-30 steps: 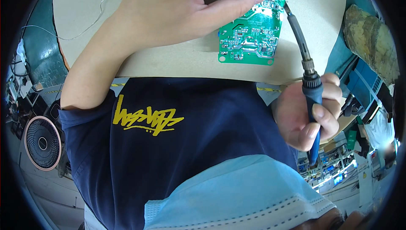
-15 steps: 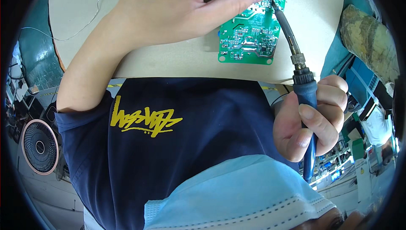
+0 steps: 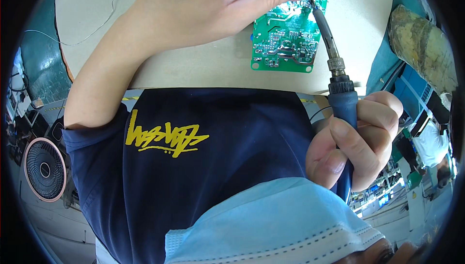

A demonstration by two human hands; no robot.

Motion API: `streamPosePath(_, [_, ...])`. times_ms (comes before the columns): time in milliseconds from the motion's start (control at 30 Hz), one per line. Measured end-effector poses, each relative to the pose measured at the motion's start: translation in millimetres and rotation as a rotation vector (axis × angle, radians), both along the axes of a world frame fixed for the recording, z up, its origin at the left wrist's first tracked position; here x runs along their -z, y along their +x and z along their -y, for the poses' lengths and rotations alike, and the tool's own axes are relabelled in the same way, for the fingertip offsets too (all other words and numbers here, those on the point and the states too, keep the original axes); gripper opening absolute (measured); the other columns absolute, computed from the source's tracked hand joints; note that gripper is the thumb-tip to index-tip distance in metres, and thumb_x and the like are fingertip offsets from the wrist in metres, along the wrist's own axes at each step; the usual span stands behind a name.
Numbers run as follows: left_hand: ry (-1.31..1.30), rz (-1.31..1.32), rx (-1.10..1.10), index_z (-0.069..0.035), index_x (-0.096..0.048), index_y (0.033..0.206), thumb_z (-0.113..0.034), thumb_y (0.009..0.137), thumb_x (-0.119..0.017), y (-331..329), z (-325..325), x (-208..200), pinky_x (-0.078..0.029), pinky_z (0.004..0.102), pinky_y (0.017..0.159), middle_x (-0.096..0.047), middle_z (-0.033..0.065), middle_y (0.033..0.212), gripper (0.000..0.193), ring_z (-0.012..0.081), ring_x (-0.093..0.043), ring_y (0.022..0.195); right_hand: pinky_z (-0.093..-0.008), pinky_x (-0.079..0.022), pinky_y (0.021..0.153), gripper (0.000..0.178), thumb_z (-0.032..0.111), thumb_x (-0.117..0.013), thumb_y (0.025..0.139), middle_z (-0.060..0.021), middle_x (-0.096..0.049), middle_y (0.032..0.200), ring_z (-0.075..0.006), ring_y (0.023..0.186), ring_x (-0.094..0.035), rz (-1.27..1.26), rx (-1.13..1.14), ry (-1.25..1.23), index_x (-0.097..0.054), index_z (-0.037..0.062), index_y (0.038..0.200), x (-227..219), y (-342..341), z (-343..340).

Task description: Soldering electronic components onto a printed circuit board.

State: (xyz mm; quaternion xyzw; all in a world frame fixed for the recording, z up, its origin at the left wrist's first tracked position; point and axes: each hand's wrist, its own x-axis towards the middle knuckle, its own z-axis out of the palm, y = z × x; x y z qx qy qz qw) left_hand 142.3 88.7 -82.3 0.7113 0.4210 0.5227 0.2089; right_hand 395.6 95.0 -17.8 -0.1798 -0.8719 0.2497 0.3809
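Note:
A green circuit board lies solder side up on the pale work surface, its upper end cut off by the frame's top edge. My right hand grips the dark blue handle of a soldering iron. The iron slants up and left, its tip at the board's solder joints. Over the board's upper left, my left hand is closed, thumb and fingertips pinched beside that tip. A thin silver solder wire runs out of view at the top; the pinch appears to hold its end, mostly hidden by the fingers.
The pale work surface ends close to my dark shirt. A green mat shows at its left. At the right stands a worn, mottled rounded object. A round fan is at the lower left.
My right hand and the iron's handle have shifted slightly left, while the tip stays by the same joints. The board has moved up a little. My left hand keeps its pinch.

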Motion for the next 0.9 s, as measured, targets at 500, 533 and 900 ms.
streamPosePath(500, [0.047,-0.096,-0.072,-0.002,-0.069,0.088,0.011,0.077,-0.059,-12.7,0.3,-16.6,-0.037,0.0296,0.062,-0.057,0.0051,0.075,0.019,0.0148,-0.047,0.062,-0.0501,-0.057,0.077,0.053,0.041,-0.036,0.11,-0.0297,-0.066,0.105,-0.0376,0.09,-0.069,-0.269,0.191,-0.083,-0.049,-0.0053,0.133,38.1,8.3,-10.7])
streamPosePath(533, [0.015,-0.114,-0.095,0.0,-0.068,0.087,0.011,0.077,-0.056,-12.9,2.2,-21.9,-0.038,0.0303,0.061,-0.058,0.0071,0.077,0.019,0.0161,-0.048,0.064,-0.0484,-0.055,0.082,0.054,0.042,-0.04,0.109,-0.0279,-0.068,0.107,-0.0361,0.093,-0.069,-0.196,0.235,-0.12,-0.049,-0.0051,0.135,43.5,7.0,-5.9])
streamPosePath(900, [-0.564,-0.749,-0.421,-0.003,-0.067,0.11,-0.046,0.078,-0.084,16.2,33.8,-72.4,-0.052,0.0443,0.071,-0.061,0.0148,0.097,0.057,0.0358,-0.065,0.086,-0.0399,-0.049,0.094,0.046,0.032,-0.06,0.105,-0.0205,-0.073,0.114,-0.0307,0.106,-0.061,-0.135,0.08,-0.185,-0.051,-0.0007,0.136,47.6,-13.3,17.5])
